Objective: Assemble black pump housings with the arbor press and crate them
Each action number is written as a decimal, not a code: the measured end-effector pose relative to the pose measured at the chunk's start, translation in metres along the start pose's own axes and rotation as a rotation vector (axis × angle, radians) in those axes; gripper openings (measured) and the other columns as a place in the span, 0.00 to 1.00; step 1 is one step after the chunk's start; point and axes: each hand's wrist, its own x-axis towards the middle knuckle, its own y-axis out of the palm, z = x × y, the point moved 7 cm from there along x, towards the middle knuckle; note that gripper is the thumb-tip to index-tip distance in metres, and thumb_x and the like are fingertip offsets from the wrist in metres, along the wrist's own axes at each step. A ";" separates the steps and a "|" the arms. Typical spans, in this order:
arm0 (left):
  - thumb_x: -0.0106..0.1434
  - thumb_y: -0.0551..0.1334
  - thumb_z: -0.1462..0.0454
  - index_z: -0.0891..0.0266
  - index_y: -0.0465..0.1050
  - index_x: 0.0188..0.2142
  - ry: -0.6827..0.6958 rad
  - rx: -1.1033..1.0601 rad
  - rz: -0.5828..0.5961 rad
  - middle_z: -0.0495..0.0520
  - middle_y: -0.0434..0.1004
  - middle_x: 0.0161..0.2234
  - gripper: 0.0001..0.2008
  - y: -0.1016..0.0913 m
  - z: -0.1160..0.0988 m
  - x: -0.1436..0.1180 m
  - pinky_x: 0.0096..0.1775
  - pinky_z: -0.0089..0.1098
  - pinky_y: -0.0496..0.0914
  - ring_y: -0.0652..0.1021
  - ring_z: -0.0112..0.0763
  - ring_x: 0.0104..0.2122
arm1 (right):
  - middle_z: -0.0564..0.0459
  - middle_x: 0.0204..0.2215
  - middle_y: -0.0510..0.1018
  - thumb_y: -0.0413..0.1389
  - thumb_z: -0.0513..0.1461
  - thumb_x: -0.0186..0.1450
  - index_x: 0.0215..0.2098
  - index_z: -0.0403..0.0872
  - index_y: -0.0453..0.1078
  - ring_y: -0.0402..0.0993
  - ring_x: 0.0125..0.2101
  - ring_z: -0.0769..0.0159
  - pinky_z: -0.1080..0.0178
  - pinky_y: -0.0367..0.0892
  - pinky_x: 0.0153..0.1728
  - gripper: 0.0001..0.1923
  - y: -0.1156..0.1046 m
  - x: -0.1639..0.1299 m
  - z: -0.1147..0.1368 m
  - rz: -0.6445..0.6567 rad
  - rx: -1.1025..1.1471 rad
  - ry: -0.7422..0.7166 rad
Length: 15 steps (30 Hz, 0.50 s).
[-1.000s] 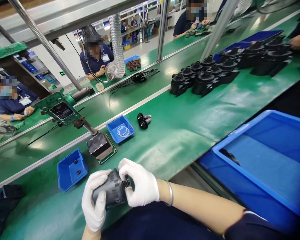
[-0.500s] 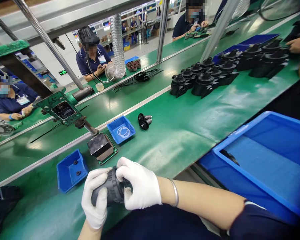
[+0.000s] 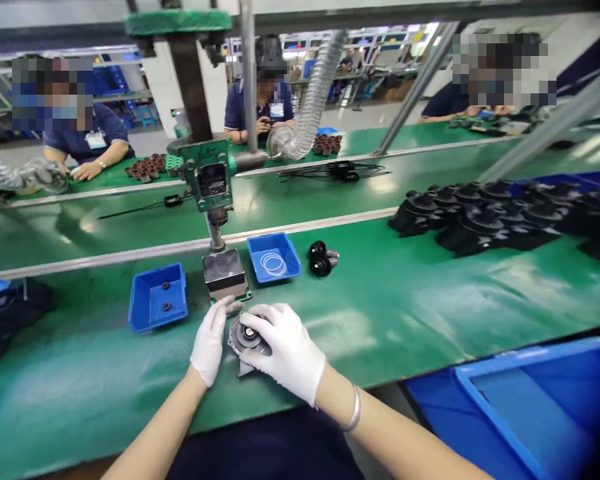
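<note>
Green bench top (image 3: 370, 327) fills the mid-frame, co-workers along the top edge. Head view, only one: dark housing (image 3: 241, 343) sits at lower centre on the bench, round face and hub up. Right hand (image 3: 287, 350) curls over its right side, thumb and fingers narrowed on it. Left hand (image 3: 213, 340) is stretched out flat just left of it, not closed round anything visible; contact with the housing, can't tell.

Risks, my judgement: housing could tip or twist if the right hand pushes off-centre and the left gives no support. Left fingertips lie close by the press block (image 3: 225, 273), centre-left; a knock or pinch is possible if the ram drops or the hand drifts forward. Smooth gloves could slip on the rim. Careless elbow could jog the ring tray (image 3: 274, 259), upper centre.
</note>
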 end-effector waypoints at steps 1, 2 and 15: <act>0.65 0.57 0.49 0.62 0.61 0.60 0.033 -0.007 0.065 0.64 0.72 0.56 0.30 0.001 -0.003 -0.007 0.60 0.46 0.64 0.71 0.44 0.57 | 0.45 0.52 0.72 0.66 0.40 0.57 0.52 0.51 0.68 0.66 0.53 0.48 0.43 0.63 0.55 0.26 0.001 0.000 -0.004 -0.008 0.086 -0.035; 0.62 0.61 0.49 0.61 0.53 0.65 0.073 0.010 0.151 0.65 0.67 0.60 0.37 0.006 -0.005 -0.014 0.61 0.47 0.62 0.68 0.45 0.60 | 0.46 0.55 0.71 0.66 0.40 0.57 0.53 0.52 0.68 0.64 0.57 0.49 0.44 0.60 0.58 0.27 0.003 0.000 -0.008 0.005 0.197 -0.055; 0.54 0.65 0.65 0.64 0.25 0.68 0.350 0.424 0.217 0.71 0.55 0.65 0.55 0.037 -0.018 -0.039 0.63 0.52 0.58 0.63 0.52 0.63 | 0.48 0.51 0.75 0.70 0.49 0.51 0.55 0.53 0.71 0.68 0.53 0.52 0.46 0.61 0.57 0.35 0.012 0.031 -0.026 0.427 0.390 -0.131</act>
